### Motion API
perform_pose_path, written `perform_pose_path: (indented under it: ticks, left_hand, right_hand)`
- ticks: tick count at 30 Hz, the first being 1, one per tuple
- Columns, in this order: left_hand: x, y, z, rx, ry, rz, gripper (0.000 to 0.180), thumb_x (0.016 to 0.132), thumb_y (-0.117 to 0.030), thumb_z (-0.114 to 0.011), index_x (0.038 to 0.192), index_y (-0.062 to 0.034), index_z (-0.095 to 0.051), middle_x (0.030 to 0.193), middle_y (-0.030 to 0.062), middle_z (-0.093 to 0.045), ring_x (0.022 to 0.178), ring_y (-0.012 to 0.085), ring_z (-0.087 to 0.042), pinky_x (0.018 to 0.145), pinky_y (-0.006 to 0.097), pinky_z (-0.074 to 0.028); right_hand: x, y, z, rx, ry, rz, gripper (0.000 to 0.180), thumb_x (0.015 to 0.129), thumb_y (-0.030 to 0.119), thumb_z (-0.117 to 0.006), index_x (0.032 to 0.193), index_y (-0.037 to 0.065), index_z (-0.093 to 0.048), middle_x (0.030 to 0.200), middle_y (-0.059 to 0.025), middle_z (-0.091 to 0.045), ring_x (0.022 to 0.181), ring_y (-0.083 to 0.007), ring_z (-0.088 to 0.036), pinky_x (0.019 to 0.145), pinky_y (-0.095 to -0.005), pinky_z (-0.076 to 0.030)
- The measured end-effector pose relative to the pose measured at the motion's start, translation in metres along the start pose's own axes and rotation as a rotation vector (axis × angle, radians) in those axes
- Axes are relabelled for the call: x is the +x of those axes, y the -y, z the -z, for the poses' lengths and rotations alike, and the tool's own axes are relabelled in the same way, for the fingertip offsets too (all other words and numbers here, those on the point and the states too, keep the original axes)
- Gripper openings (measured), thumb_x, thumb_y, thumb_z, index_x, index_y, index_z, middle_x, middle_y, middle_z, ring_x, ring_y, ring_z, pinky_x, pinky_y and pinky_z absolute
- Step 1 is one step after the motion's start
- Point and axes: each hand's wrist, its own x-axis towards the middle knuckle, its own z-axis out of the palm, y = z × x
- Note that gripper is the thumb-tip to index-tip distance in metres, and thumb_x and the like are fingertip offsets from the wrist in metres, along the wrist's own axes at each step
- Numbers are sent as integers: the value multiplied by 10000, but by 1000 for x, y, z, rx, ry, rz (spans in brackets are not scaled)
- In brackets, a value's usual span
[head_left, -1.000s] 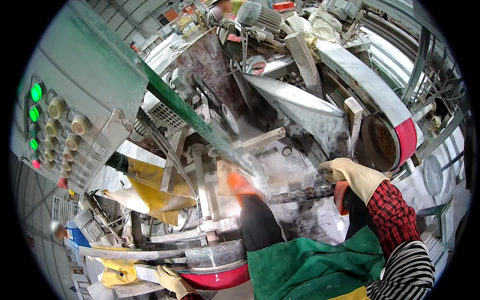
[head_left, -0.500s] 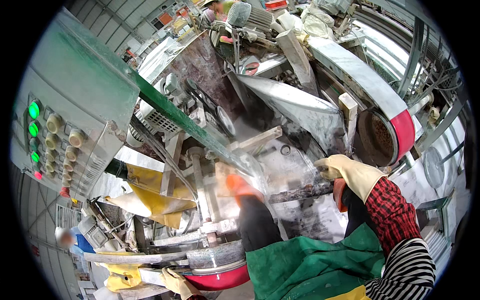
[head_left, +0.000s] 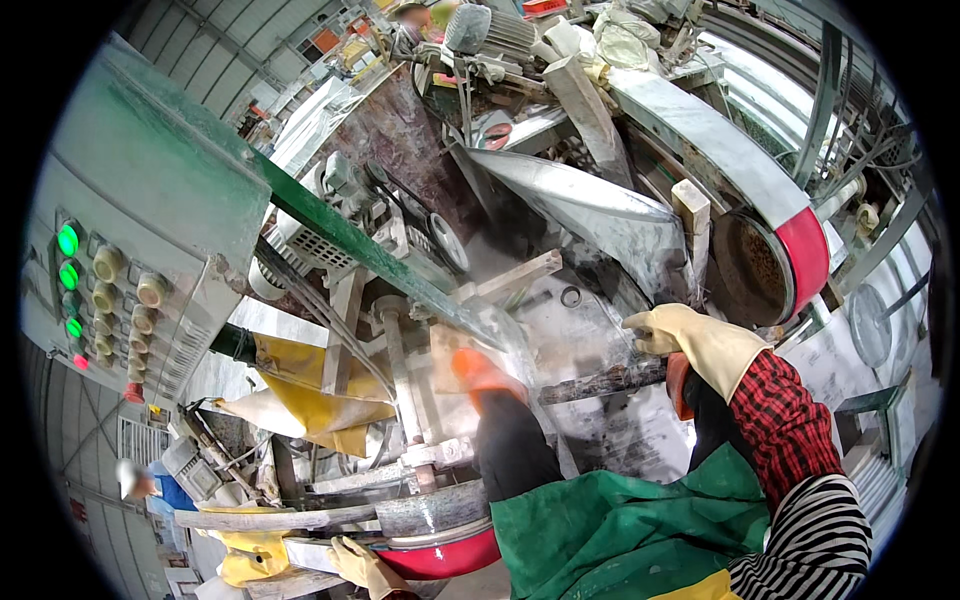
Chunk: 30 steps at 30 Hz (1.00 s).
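Observation:
My left hand, in a cream rubber glove, is at the lower edge. Its fingers lie against a pale strip, just left of a red curved band. My right hand, in a matching glove, reaches in from the right with its fingers extended and slightly bent. Nothing shows in it. It is above an orange boot and beside a pale wooden post. Farther right stands a round drum with a red band round its rim.
A control box with lit green buttons fills the left. A green bar slants across the middle. A curved metal sheet, motors and a dark pole surround my feet. A person stands far left.
The view has shifted slightly. My right fingertips have moved a little left, and my left hand appears slightly farther right. Both hands keep nearly the same pose.

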Motion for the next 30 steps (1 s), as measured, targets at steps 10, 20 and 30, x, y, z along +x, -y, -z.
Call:
perform_pose_path:
  ticks: [10,20,30]
  left_hand:
    - [0,4,-5,40,29,-22,588,1047,-538,-422,1455,-140,-568,1502,239,-503,1368,403,-491,1099,519,-426]
    - [5,13,-17,4,44,-77,586,1027,-489,-479,1450,-91,-558,1497,282,-480,1349,448,-475,1107,520,-412]
    - [-11,-14,7,-163,-92,-187,609,989,-417,-578,1469,-48,-517,1477,299,-496,1353,456,-479,1129,509,-408]
  right_hand:
    - [-4,3,6,16,6,6,606,912,393,-622,1491,236,-535,1088,-226,-735,983,-411,-703,885,-475,-551]
    - [6,-9,-10,4,-55,12,577,895,354,-640,1464,294,-564,1037,-184,-754,920,-393,-716,845,-470,-569]
    - [13,1,-4,263,102,-147,602,910,388,-644,1492,290,-524,1113,-205,-731,1000,-402,-698,870,-488,-551]
